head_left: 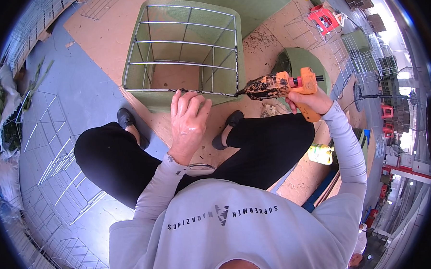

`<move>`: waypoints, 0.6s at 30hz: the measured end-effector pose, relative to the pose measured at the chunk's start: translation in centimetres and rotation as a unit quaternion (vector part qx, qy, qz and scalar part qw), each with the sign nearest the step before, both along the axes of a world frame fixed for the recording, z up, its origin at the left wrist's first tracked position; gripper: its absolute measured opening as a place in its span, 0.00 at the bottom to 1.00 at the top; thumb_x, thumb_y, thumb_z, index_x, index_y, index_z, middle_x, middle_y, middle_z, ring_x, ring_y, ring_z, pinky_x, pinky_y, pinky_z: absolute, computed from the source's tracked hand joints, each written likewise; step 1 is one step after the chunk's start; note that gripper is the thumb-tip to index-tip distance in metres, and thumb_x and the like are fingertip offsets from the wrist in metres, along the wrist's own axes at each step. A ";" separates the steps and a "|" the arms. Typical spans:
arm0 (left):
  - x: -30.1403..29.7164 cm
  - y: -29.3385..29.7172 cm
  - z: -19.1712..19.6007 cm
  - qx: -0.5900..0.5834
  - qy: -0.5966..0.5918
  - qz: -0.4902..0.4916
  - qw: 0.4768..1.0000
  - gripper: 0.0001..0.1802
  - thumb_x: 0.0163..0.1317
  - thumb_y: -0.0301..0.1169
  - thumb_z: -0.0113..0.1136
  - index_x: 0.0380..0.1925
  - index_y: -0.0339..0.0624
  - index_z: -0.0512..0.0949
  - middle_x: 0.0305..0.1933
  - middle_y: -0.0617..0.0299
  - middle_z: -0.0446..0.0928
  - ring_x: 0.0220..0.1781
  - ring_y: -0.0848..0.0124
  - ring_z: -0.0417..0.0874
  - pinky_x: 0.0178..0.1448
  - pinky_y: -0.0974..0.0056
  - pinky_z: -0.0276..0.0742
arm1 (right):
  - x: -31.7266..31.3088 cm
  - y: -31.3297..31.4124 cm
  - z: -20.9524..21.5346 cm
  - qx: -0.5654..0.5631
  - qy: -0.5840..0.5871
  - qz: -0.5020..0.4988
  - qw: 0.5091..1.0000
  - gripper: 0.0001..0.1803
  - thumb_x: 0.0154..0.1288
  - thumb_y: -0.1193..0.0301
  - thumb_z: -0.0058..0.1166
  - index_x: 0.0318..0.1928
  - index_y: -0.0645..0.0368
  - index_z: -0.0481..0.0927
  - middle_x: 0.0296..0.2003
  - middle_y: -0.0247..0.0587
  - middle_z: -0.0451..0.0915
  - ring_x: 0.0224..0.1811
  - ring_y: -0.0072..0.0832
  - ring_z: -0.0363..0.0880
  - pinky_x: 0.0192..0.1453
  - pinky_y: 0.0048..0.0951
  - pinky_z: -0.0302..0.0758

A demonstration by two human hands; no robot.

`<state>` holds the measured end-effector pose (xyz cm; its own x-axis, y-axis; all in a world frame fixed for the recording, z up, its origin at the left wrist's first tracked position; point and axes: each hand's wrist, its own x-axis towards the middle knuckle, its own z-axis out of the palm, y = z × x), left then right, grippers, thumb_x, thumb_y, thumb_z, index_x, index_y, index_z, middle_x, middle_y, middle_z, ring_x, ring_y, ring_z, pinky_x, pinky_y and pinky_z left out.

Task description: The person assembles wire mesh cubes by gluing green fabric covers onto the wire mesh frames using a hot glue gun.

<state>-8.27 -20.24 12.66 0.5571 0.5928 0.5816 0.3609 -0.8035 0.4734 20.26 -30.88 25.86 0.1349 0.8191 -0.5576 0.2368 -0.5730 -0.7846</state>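
A box-shaped wire frame (190,41) wrapped in green mesh sheet (227,81) lies in front of me, its barred side facing up. My left hand (188,123) is closed over its near edge, the fingers bent against the wire and mesh; the thumb is hidden. In my right hand (312,103) is an orange glue gun (271,85), heavily smeared with black. Its nozzle touches or nearly touches the frame's near right corner. A black stick juts from the gun's back. Black glue marks dot the near and right wires.
Under the frame is brown board (98,31) with black specks. A curled green sheet (306,61) lies to the right, near a red stool (323,20) and a yellow-labelled bottle (320,154). Bare wire frames (57,136) stand on the grey floor at left. A fan (360,97) is farther right.
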 end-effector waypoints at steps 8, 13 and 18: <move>0.0 -0.1 0.0 0.003 0.006 -0.005 1.000 0.17 0.38 0.22 0.60 0.34 0.41 0.81 0.40 0.60 0.73 0.50 0.60 0.73 0.63 0.45 0.65 | 0.4 0.0 -0.2 0.005 -0.014 0.017 1.000 0.12 0.64 0.64 0.57 0.29 0.58 0.73 0.22 0.31 0.73 0.22 0.19 0.72 0.28 0.22 0.72; 0.0 -0.1 -0.1 0.002 0.000 -0.001 1.000 0.17 0.39 0.22 0.60 0.34 0.41 0.81 0.40 0.61 0.73 0.50 0.60 0.73 0.63 0.45 0.65 | -0.3 -0.1 -0.3 0.004 0.006 -0.003 1.000 0.12 0.62 0.65 0.59 0.31 0.59 0.74 0.22 0.31 0.73 0.22 0.19 0.73 0.28 0.22 0.73; 0.1 -0.1 0.0 0.004 -0.003 0.000 1.000 0.17 0.38 0.22 0.60 0.34 0.41 0.81 0.39 0.60 0.74 0.50 0.60 0.73 0.63 0.45 0.65 | -0.7 0.4 -0.7 -0.006 0.006 -0.001 1.000 0.13 0.61 0.64 0.60 0.35 0.60 0.74 0.22 0.31 0.73 0.23 0.19 0.73 0.27 0.23 0.73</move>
<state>-8.18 -20.29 12.66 0.5525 0.5886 0.5901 0.3583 -0.8070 0.4695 19.59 -30.53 25.11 0.1309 0.8124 -0.5683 0.2265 -0.5825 -0.7806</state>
